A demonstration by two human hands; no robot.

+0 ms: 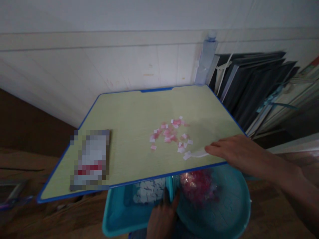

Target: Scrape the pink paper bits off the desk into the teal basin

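My right hand (225, 151) is closed on one end of a thin, pale, flat strip (199, 153) above the board's front right part. The strip's other end meets a small white piece (187, 155). Small pink and white pieces (167, 134) lie scattered across the middle of the light-green board (124, 116). Below the front edge, my left hand (162, 215) has its fingers apart where two teal containers meet. White pieces (151, 192) fill part of the rectangular tray (117, 219); a shiny pink heap (198, 184) sits in the round basin (234, 212).
A blurred-out flat item with a red band (91, 159) lies on the board's left side. At the back right corner stands a clear bottle (206, 61), beside a stack of dark panels (256, 83). A white wall (124, 66) rises behind the board's blue edge.
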